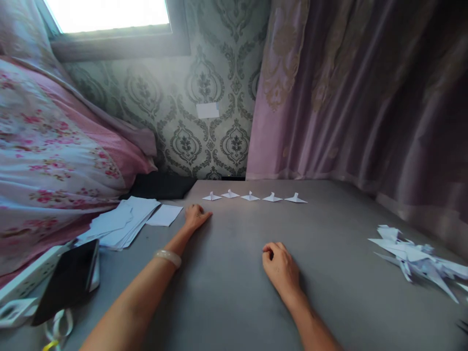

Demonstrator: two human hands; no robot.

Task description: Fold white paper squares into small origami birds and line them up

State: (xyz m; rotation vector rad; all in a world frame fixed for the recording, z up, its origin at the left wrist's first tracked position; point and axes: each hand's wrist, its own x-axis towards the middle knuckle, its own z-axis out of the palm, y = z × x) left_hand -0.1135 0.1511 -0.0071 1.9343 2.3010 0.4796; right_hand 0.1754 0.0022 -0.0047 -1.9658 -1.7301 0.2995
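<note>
Five paper figures, peak-up, elongated sideways

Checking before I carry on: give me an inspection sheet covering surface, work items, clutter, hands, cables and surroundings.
Surface: grey tabletop.
Work items: five white origami figures in a row near the far edge; origami pile at right; paper sheets at left.
Clutter: black phone by a white power strip.
Hands: left hand near the paper square; right hand loosely curled; no object visible in either.
Cables: white looped cable, near left.
Surroundings: patterned wallpaper, purple curtain, floral fabric, window.
</note>
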